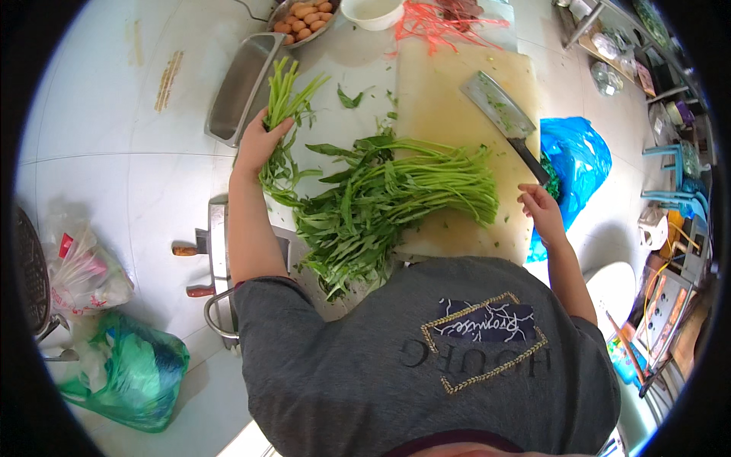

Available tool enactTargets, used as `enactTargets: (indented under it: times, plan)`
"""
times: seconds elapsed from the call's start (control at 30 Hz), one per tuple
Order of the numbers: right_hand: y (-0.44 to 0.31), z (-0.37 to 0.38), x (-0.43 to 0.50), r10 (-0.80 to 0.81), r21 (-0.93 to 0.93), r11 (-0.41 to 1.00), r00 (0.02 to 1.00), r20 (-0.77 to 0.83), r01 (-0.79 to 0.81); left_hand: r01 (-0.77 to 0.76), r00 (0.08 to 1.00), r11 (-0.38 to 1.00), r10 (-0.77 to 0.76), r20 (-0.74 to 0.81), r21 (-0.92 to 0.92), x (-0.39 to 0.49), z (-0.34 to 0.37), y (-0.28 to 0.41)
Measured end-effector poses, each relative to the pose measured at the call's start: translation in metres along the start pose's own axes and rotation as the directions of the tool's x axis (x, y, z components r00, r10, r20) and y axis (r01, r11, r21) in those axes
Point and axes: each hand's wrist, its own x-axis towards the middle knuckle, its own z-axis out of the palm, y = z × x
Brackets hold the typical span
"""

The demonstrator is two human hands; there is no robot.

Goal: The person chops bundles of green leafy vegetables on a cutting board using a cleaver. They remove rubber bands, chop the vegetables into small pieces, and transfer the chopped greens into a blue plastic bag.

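My left hand (262,140) grips a small bunch of leafy greens, its pale cut stems (284,94) pointing away from me and its leaves trailing below. A larger pile of water spinach (388,200) lies with its stem ends on the cutting board (434,94) and its leaves spilling left off it. Just short of the cleaver's black handle (528,161), my right hand (539,208) hovers with loosely bent fingers and nothing in it. The cleaver's blade (498,105) rests flat on the board, flecked with green bits.
A steel pan (243,85) stands left of the left hand, near a bowl of eggs (304,20). Beyond the board are a white bowl (372,12) and red plastic ties (431,25). A blue plastic bag (577,163) sits right. Two wooden-handled knives (200,291) project from a rack at left.
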Motion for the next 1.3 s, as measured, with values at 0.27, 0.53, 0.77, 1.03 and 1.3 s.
enactTargets:
  times: [0.27,0.53,0.77,1.03,1.3]
  plan:
    - [-0.013,0.014,-0.022,-0.108,-0.014,0.994,0.994,-0.010,0.108,-0.402,0.892,0.783,0.217,0.397,0.475,-0.090,0.173,0.079]
    - [-0.043,0.086,-0.044,-0.696,-0.716,0.349,0.679,0.234,0.605,-0.542,0.831,0.504,0.203,0.517,0.673,-0.120,0.222,0.079]
    - [-0.028,0.117,0.007,-0.626,-0.873,0.086,0.707,0.328,0.481,-0.607,0.791,0.239,0.094,0.604,0.758,-0.094,0.245,0.104]
    - [-0.033,0.100,-0.031,-0.581,-0.848,0.211,0.761,0.290,0.485,-0.684,0.603,0.565,0.079,0.794,0.463,-0.042,0.283,0.071]
    - [-0.001,0.099,-0.006,-0.478,-0.914,0.097,0.824,0.305,0.394,-0.634,0.720,0.431,0.025,0.694,0.642,-0.061,0.282,0.079]
